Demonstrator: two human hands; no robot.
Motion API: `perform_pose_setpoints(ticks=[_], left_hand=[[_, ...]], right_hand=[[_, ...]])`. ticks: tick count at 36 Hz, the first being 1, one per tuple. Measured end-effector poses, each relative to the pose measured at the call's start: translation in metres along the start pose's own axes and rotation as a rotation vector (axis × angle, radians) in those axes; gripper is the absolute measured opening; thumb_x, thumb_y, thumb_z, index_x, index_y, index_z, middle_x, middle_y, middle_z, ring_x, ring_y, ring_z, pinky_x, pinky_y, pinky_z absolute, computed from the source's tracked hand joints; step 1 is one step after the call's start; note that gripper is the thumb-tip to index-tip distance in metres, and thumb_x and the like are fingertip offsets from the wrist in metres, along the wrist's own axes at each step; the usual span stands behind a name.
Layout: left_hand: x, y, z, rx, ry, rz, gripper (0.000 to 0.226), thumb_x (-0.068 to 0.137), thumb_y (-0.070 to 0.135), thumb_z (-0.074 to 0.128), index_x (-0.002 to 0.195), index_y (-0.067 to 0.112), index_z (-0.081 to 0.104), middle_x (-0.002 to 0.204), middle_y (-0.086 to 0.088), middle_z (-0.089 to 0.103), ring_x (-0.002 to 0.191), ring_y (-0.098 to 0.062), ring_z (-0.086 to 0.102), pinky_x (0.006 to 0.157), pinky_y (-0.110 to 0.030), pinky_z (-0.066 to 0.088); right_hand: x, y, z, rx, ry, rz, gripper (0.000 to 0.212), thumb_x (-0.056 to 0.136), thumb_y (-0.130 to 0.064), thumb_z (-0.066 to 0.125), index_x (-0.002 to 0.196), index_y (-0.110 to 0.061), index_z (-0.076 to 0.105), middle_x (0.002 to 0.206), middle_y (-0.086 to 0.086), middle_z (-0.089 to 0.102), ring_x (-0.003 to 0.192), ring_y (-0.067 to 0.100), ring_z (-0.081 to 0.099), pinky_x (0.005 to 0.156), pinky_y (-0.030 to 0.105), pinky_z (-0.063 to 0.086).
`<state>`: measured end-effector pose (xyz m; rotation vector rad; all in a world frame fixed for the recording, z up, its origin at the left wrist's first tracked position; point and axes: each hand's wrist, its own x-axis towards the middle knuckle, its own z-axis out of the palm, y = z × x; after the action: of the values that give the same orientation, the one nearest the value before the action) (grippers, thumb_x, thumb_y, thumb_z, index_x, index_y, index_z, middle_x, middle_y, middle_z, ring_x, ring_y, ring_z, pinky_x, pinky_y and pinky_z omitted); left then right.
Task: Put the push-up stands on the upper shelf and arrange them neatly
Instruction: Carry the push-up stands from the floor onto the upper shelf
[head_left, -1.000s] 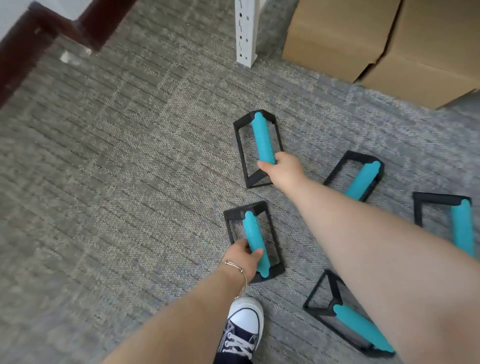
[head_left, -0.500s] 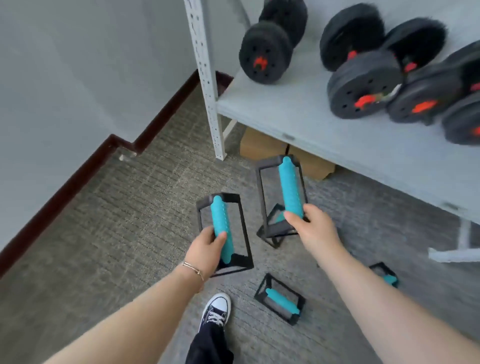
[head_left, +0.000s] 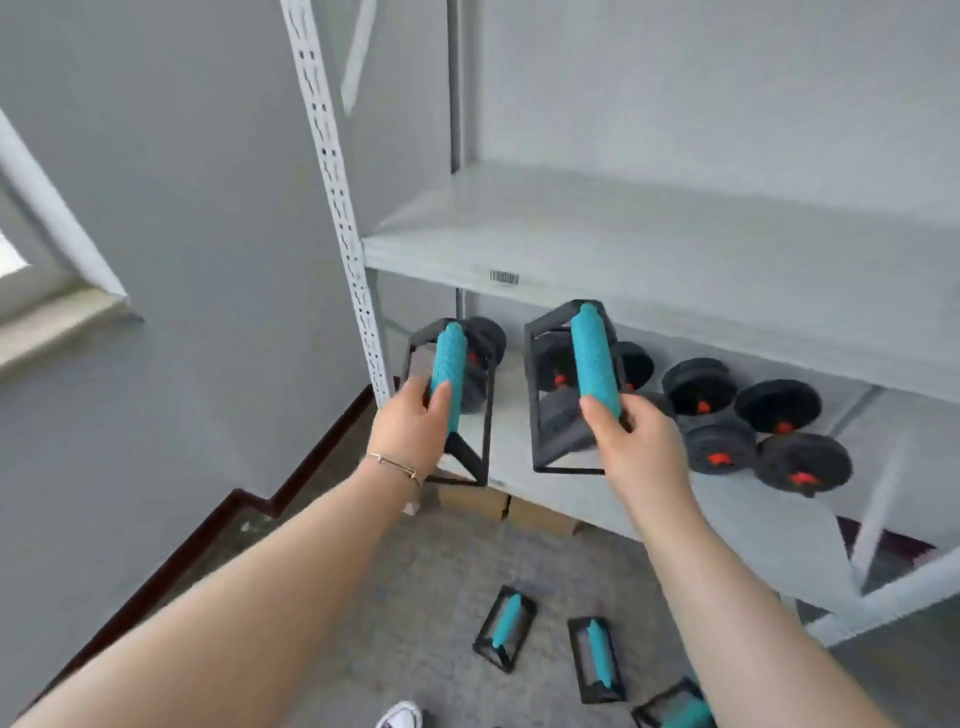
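Note:
My left hand (head_left: 415, 428) grips the teal handle of a black-framed push-up stand (head_left: 451, 364), held in the air just left of the shelf post. My right hand (head_left: 631, 436) grips a second push-up stand (head_left: 592, 353) by its teal handle, raised in front of the lower shelf. Both stands hang just below the front edge of the upper shelf (head_left: 649, 249), a pale grey board with nothing on it. Three more push-up stands lie on the carpet below: one (head_left: 506, 626), another (head_left: 597, 654), and a third (head_left: 675, 712) partly hidden by my right arm.
Several black dumbbells (head_left: 763, 431) with red hubs lie on the lower shelf (head_left: 779, 545). A white perforated post (head_left: 337, 197) stands at the rack's left front corner. Cardboard boxes (head_left: 498, 504) sit under the rack. A grey wall and window sill (head_left: 57, 322) are to the left.
Both hands have lifted their push-up stands from floor level up to just under the upper shelf. My view has tilted up from the carpet to the rack.

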<state>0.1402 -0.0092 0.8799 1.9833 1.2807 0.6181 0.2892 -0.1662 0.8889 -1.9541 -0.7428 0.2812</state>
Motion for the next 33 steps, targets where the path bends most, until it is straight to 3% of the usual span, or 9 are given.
perform_pose_setpoints(ticks=[5, 9, 14, 22, 29, 33], left_hand=[[0.071, 0.048, -0.034, 0.009, 0.058, 0.115, 0.030, 0.099, 0.039, 0.037, 0.092, 0.014, 0.054, 0.069, -0.001, 0.053, 0.058, -0.012, 0.050, 0.046, -0.027, 0.035], [0.148, 0.072, -0.052, -0.019, 0.042, 0.176, 0.033, 0.098, 0.041, 0.037, 0.103, 0.015, 0.057, 0.072, 0.001, 0.056, 0.062, -0.015, 0.056, 0.049, -0.027, 0.040], [0.245, 0.094, -0.065, -0.012, -0.014, 0.208, 0.031, 0.099, 0.035, 0.036, 0.102, 0.013, 0.057, 0.069, 0.000, 0.056, 0.052, -0.010, 0.054, 0.040, -0.022, 0.036], [0.380, 0.102, -0.045, 0.031, -0.161, 0.171, 0.034, 0.099, 0.031, 0.031, 0.087, 0.007, 0.052, 0.068, -0.005, 0.059, 0.043, -0.008, 0.051, 0.041, -0.023, 0.029], [0.444, 0.094, -0.012, -0.027, -0.268, 0.092, 0.037, 0.098, 0.033, 0.031, 0.093, 0.006, 0.055, 0.075, -0.010, 0.065, 0.042, -0.010, 0.058, 0.044, -0.026, 0.031], [0.460, 0.091, 0.001, -0.061, -0.305, 0.074, 0.038, 0.098, 0.033, 0.033, 0.097, 0.004, 0.058, 0.081, -0.014, 0.070, 0.053, -0.018, 0.066, 0.048, -0.027, 0.035]], right_hand=[[0.058, -0.056, -0.003, -0.002, 0.126, -0.056, 0.032, 0.091, -0.044, 0.057, 0.084, -0.014, 0.061, 0.063, 0.004, 0.059, 0.055, 0.013, 0.054, 0.041, 0.017, 0.034], [0.122, -0.094, 0.015, -0.008, 0.195, -0.042, 0.037, 0.091, -0.045, 0.057, 0.079, -0.010, 0.061, 0.061, 0.001, 0.052, 0.056, 0.016, 0.050, 0.046, 0.029, 0.034], [0.210, -0.123, 0.050, -0.012, 0.243, 0.026, 0.040, 0.089, -0.043, 0.059, 0.069, -0.009, 0.060, 0.056, 0.002, 0.047, 0.053, 0.020, 0.045, 0.049, 0.032, 0.031], [0.320, -0.127, 0.105, -0.065, 0.261, 0.196, 0.036, 0.086, -0.038, 0.059, 0.070, -0.006, 0.062, 0.058, 0.003, 0.049, 0.053, 0.022, 0.044, 0.049, 0.030, 0.030], [0.367, -0.116, 0.133, -0.074, 0.289, 0.297, 0.039, 0.085, -0.038, 0.058, 0.076, -0.001, 0.066, 0.062, 0.005, 0.054, 0.057, 0.024, 0.047, 0.052, 0.030, 0.032], [0.376, -0.106, 0.138, -0.034, 0.291, 0.338, 0.041, 0.085, -0.038, 0.059, 0.078, 0.001, 0.067, 0.067, 0.006, 0.058, 0.056, 0.021, 0.045, 0.052, 0.029, 0.031]])
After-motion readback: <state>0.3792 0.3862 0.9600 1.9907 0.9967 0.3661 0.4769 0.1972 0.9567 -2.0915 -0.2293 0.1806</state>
